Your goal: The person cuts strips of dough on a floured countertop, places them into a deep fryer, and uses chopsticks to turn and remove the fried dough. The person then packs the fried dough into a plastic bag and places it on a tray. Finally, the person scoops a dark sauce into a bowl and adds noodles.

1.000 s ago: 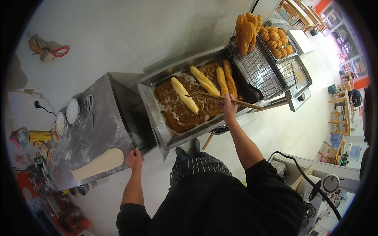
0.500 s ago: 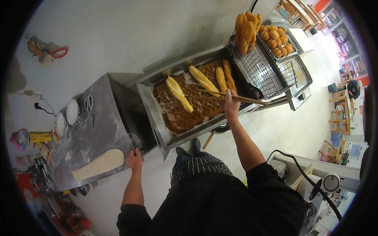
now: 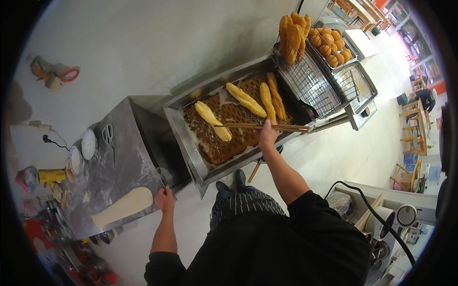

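Grasping the wooden chopsticks (image 3: 243, 125) just right of the frame's centre, your right hand (image 3: 268, 135) has its fingers closed around them. Their tips meet or overlap the leftmost dough stick (image 3: 207, 117) in the steel fryer (image 3: 183, 148), left of centre; three more dough sticks (image 3: 245, 100) lie to its right. Your left hand (image 3: 164, 199), lower left of centre, curls its fingers at the worktable (image 3: 124, 157) corner near the flat dough (image 3: 125, 206); whether they grip anything, I cannot tell.
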A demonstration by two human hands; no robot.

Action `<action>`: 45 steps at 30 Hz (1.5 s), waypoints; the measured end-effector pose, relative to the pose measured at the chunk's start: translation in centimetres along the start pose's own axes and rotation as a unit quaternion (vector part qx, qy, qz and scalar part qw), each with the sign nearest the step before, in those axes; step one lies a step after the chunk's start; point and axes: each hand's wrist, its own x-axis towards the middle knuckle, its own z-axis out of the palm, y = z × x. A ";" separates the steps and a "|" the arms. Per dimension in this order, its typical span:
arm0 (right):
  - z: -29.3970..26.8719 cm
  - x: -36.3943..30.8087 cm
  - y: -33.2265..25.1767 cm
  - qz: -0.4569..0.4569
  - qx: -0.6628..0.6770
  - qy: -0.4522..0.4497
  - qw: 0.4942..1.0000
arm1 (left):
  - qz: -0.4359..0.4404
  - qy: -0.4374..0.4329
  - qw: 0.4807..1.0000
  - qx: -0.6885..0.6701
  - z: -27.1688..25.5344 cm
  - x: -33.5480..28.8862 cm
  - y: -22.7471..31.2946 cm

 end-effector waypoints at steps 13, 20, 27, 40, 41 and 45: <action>2.0 0.4 2.4 -0.402 -0.339 -0.151 0.837 | 0.013 0.008 1.000 -0.008 -0.1 0.0 0.3; -1.2 2.0 -3.0 -0.053 -0.029 -0.054 0.997 | -0.013 -0.012 1.000 -0.005 0.2 0.1 -0.5; -3.1 2.8 -6.7 -0.416 -0.269 -0.121 0.860 | -0.016 -0.018 1.000 -0.005 0.2 0.1 -0.4; -4.1 6.6 -7.0 -0.167 -0.009 0.022 0.986 | 0.008 -0.003 1.000 0.011 0.6 0.1 -1.0; -4.9 6.1 -7.9 -0.178 -0.020 -0.003 0.984 | 0.005 -0.008 1.000 0.021 0.5 0.1 -0.9; -7.0 3.2 -8.6 -0.212 -0.168 -0.153 0.950 | -0.003 -0.006 1.000 0.024 0.4 0.1 -0.7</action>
